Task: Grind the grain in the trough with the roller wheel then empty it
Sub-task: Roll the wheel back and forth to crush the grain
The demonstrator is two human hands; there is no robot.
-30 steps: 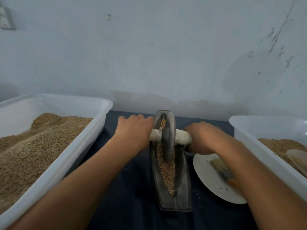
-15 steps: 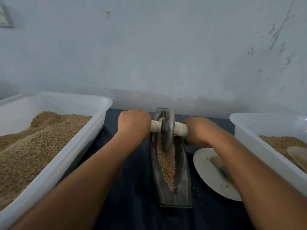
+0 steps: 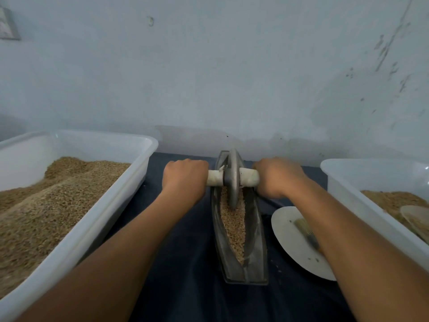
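The roller wheel (image 3: 232, 177) is stood upright at the far end of the metal trough (image 3: 254, 259), its lower rim sunk in the grain (image 3: 233, 226) that fills the channel along its length. The white axle handle (image 3: 249, 178) is gripped on either side: the left hand (image 3: 184, 176) is curled round one end, the right hand (image 3: 277, 176) round the other, knuckles up.

Several risks can be judged from this position. With the wheel so close to the far tip, grain could be pushed over the end onto the dark cloth (image 3: 185, 263) if the stroke is carried further. Uneven pressure from the two hands could tilt the wheel against a trough wall, and the narrow trough could be rocked or tipped sideways. The grain still looks whole, so emptying appears some way off.

By count: one trough, one wheel, two hands, two white plastic tubs, a fuller left tub (image 3: 97, 219) and a right tub (image 3: 343, 189), both holding grain, and one white plate (image 3: 287, 233) with one brush (image 3: 306, 231) laid on it.
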